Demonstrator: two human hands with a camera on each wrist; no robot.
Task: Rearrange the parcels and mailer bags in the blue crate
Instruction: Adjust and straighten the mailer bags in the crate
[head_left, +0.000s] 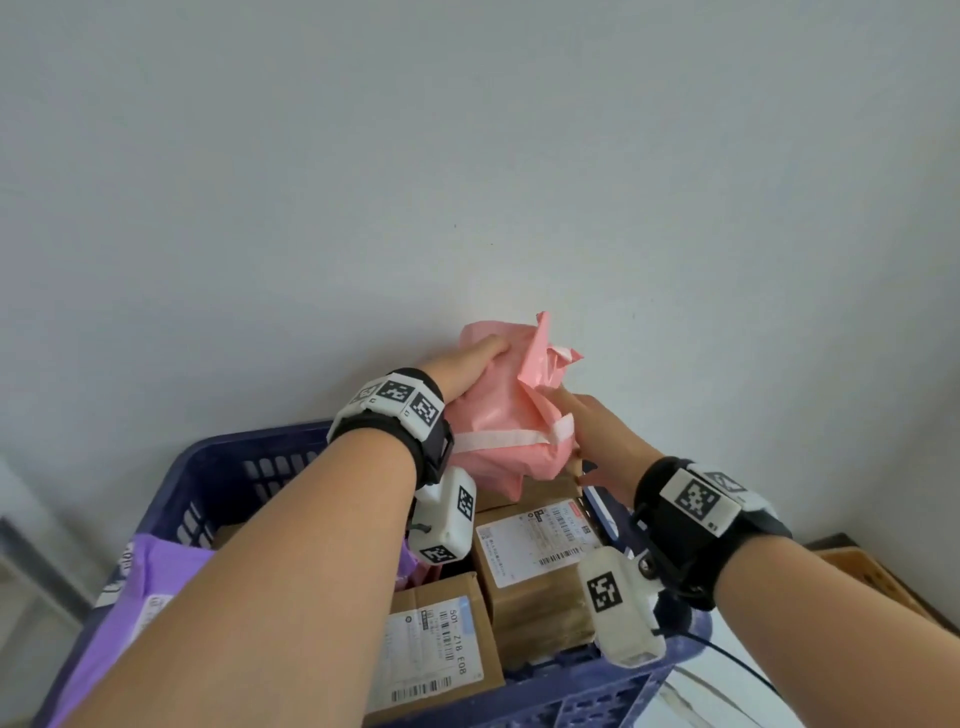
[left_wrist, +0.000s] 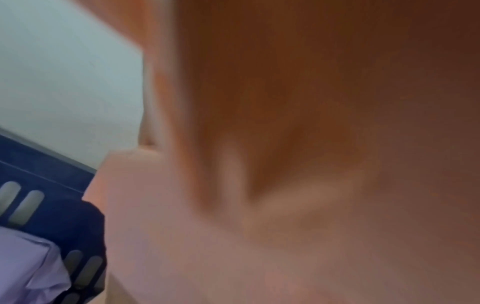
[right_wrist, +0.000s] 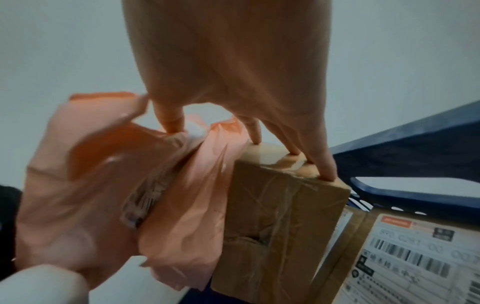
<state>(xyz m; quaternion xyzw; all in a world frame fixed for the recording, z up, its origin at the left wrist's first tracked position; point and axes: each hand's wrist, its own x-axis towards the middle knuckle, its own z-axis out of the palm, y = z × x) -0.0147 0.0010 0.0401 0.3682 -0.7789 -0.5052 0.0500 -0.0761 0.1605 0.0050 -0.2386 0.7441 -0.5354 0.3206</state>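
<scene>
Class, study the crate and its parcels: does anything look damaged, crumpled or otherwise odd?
Yes. The taped cardboard box under the right hand has a torn dent in its side. The pink mailer bag, gripped by the left hand above the blue crate, is heavily crumpled.

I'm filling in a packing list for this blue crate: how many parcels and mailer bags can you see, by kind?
Pink mailer bag: 1
Purple mailer bag: 1
Cardboard boxes: 3 (near labelled, far labelled, taped upright)
Total: 5 in plain sight; the arms may hide more.
</scene>
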